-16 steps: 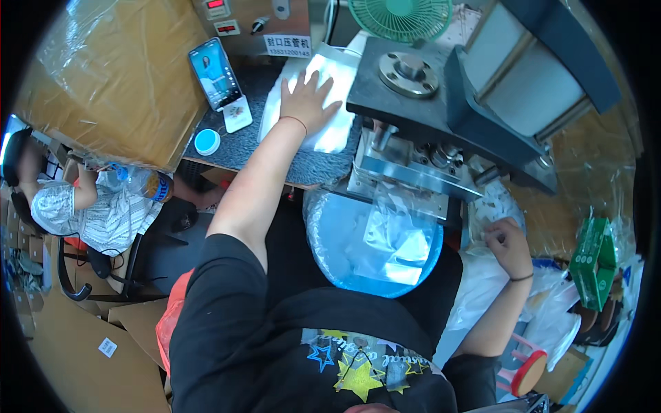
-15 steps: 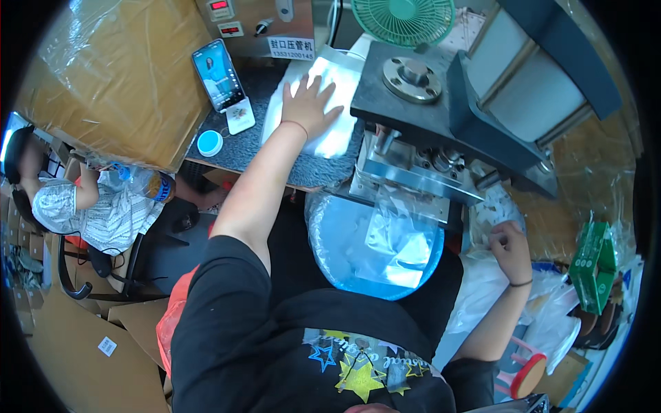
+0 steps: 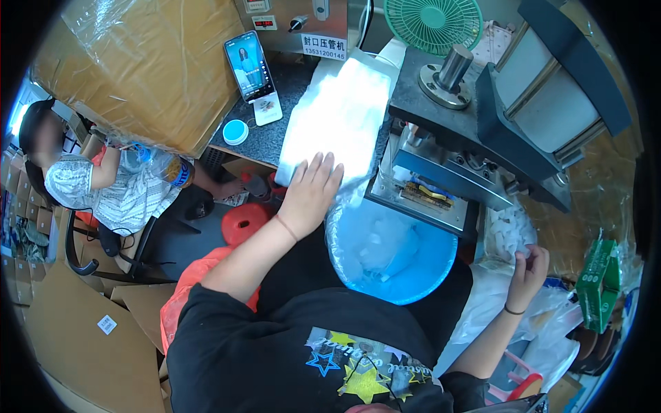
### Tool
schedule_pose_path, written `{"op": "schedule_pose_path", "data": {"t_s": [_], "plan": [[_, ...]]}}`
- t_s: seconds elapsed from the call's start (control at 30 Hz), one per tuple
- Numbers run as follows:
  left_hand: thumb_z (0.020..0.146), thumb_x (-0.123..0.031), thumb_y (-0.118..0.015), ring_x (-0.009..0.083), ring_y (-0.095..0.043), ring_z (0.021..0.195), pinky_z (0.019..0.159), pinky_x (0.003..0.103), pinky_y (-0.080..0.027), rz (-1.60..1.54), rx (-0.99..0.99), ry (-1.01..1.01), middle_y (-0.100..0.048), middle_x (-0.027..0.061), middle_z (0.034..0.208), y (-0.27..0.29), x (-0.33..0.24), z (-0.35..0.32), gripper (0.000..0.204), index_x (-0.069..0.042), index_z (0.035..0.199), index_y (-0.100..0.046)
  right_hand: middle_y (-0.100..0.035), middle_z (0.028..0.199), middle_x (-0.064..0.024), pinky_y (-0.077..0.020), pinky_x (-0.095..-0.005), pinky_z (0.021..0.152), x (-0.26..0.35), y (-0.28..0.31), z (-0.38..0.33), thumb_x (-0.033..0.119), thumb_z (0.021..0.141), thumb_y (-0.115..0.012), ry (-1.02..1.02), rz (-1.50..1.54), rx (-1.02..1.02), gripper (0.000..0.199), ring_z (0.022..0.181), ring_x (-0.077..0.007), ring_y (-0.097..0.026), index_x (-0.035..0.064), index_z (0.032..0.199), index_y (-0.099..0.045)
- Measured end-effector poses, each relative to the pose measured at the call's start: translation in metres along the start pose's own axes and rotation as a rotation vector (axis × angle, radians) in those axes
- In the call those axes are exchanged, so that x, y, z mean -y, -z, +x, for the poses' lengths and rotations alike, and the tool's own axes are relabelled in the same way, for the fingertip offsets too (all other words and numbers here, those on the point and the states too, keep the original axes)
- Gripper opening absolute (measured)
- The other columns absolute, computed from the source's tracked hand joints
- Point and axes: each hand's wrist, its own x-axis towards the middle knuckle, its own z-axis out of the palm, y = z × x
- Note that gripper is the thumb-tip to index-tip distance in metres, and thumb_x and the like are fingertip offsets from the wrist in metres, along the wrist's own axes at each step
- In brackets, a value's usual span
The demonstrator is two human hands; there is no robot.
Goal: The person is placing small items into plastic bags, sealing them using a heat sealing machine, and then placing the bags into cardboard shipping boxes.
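My left hand (image 3: 315, 191) lies open, fingers stretched, on the near end of a stack of white plastic bags (image 3: 341, 113) on the dark grey worktop. At the right, my right hand (image 3: 529, 279) is closed, its thumb and fingers drawn together beside a clear bag of small white pieces (image 3: 508, 230). Whatever those fingers hold is too small to make out. Between my hands stands a metal press (image 3: 441, 175), with small yellow and blue parts on its lower plate. Below the press, a blue basin (image 3: 392, 292) by my lap holds crumpled clear plastic.
A phone (image 3: 248, 65) on a stand and a small round blue-lidded tub (image 3: 235, 132) are left of the stack. Behind stand a control box (image 3: 323, 27) and a green fan (image 3: 434, 24). A large wrapped carton (image 3: 144, 76) and a seated person (image 3: 113, 179) are at the left.
My left hand has slid toward me along the stack. The clear bag hanging from the press is gone from there, and the press's top rod stands taller. My right fingers have drawn together.
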Motion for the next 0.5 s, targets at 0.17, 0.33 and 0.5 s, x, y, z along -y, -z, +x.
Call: {"op": "schedule_pose_path", "data": {"t_s": [0.17,0.33,0.5], "plan": [[0.096,-0.012,-0.062,0.019,-0.069,0.094,0.084,0.032,-0.053,-1.037,0.047,0.294,-0.072,0.0114,0.097,0.027,-0.029,-0.015,0.018,0.0,0.108,-0.069,-0.063,0.097,-0.0169,-0.0482,-0.0384,0.082,0.056,-0.033,-0.018,0.011,0.095,-0.056,0.088,0.075,0.18,0.013,0.091,-0.0329,-0.062,0.0011,0.102,-0.06],[0.096,-0.01,-0.065,0.0092,-0.066,0.086,0.08,0.025,-0.052,-1.416,0.339,0.246,-0.073,0.0058,0.094,0.039,-0.085,-0.012,0.016,0.003,0.1,-0.072,-0.063,0.086,-0.0082,-0.0483,-0.029,0.07,0.133,-0.053,-0.006,0.007,0.091,-0.064,0.24,0.587,0.388,0.009,0.076,-0.0165,-0.061,-0.0011,0.095,-0.064],[0.097,-0.012,-0.064,0.011,-0.067,0.087,0.082,0.027,-0.053,-1.48,0.531,0.15,-0.073,0.007,0.095,0.034,-0.119,-0.015,0.017,0.003,0.102,-0.071,-0.067,0.083,-0.005,-0.0498,-0.0258,0.069,0.163,-0.05,0.009,0.005,0.084,-0.075,0.229,0.584,0.37,0.014,0.076,-0.012,-0.063,-0.0003,0.096,-0.069]]}}
